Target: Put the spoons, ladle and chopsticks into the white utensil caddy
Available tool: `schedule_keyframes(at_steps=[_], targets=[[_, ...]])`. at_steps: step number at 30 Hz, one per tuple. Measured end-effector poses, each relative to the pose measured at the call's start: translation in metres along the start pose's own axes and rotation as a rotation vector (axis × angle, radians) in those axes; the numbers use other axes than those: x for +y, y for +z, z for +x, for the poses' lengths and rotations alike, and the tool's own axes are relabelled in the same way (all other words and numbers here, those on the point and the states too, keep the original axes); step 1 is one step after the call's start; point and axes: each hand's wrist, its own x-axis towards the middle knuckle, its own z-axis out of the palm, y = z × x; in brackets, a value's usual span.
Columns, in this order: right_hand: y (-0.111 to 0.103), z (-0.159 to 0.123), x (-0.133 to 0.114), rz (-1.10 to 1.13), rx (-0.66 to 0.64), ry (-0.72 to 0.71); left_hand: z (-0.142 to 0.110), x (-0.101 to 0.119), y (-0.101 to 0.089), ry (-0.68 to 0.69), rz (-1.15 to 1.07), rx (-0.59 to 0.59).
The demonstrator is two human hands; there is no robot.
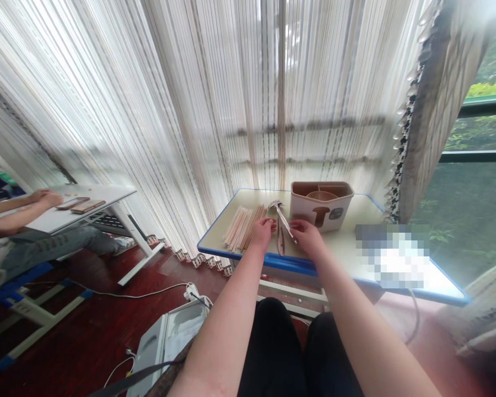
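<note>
Right hand (308, 236) fingers touch spoon (284, 218), between hands on table (291, 267); can't tell if gripping. Loose hold could drop it. Left hand (264, 231) curled, grip unclear; bump could roll chopsticks (238, 229) off. Box (306, 207) behind; knock could tip it.

Striped curtains (215, 110) (daylit), dark red floor (107, 320)

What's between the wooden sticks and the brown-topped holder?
In the head view, utensils, at least one shiny metal, are there, between the left hand and right hand.
</note>
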Motion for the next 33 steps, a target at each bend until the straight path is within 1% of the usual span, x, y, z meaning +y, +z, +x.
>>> schedule_keyframes(at_steps=[7, 13, 17, 20, 23, 26, 29, 33], targets=[[-0.003, -0.008, -0.009, -0.014, 0.059, 0.014, -0.003, 0.001, -0.001, 0.016, -0.008, 0.035], [-0.005, -0.016, -0.015, 0.053, 0.054, 0.026, 0.0, 0.002, -0.002, 0.033, 0.009, 0.11], [-0.004, -0.021, -0.017, 0.126, 0.005, 0.026, 0.003, 0.005, -0.001, 0.053, 0.011, 0.165], [-0.003, -0.023, -0.019, 0.175, -0.057, 0.019, 0.004, 0.007, 0.002, 0.064, 0.021, 0.138], [-0.003, -0.026, -0.02, 0.221, -0.176, 0.011, 0.003, 0.006, 0.002, 0.078, 0.026, 0.115], [-0.003, -0.028, -0.021, 0.251, -0.284, 0.004, 0.003, 0.007, 0.001, 0.084, 0.01, 0.145], [-0.003, -0.029, -0.021, 0.213, -0.271, 0.019, 0.002, 0.009, 0.0, 0.074, -0.044, 0.158], [-0.003, -0.029, -0.022, 0.156, -0.213, -0.007, 0.001, 0.015, 0.001, 0.066, -0.225, 0.145]])
